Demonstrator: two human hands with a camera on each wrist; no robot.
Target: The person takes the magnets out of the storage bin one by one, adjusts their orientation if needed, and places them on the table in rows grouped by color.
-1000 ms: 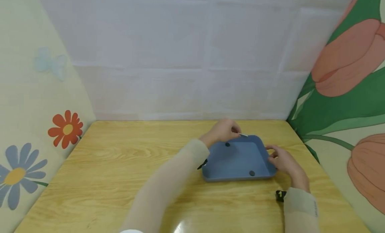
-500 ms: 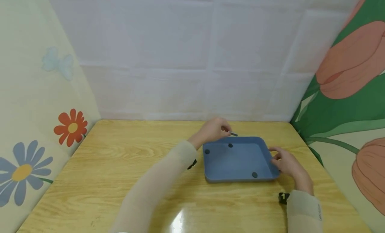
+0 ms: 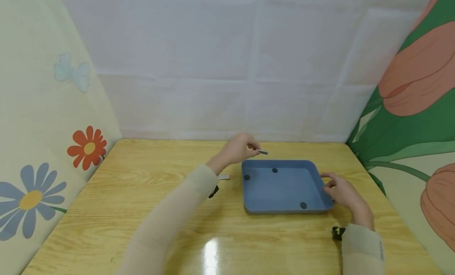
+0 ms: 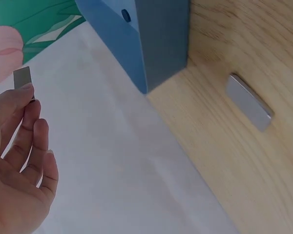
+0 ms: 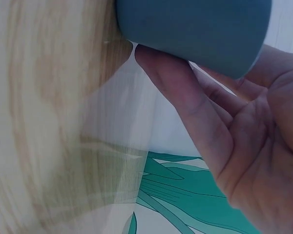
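Note:
My left hand (image 3: pixel 237 150) is raised just behind the far left corner of a blue rectangular tray (image 3: pixel 284 188). Between thumb and fingertip it pinches a small flat metallic rectangular piece (image 4: pixel 22 76). At the tray's right side, my right hand (image 3: pixel 343 193) grips the wall, with a finger low against the tray's outer side (image 5: pixel 195 29) in the right wrist view. Three dark round discs, one of them a near disc (image 3: pixel 303 205), show inside the tray. A second silvery rectangular piece (image 4: pixel 249 102) lies flat on the wood to the left of the tray.
The wood-patterned table (image 3: pixel 149 160) ends at a white sheet (image 3: pixel 185 70) behind. Painted panels flank it, with flowers (image 3: pixel 89 148) at left and large tulips (image 3: pixel 408 77) at right. A black strap end (image 3: pixel 338 233) hangs by the right cuff.
My left hand has drawn back leftward from over the tray's far edge, still pinching the metallic piece. The second piece and the left disc have come out from behind the left arm.

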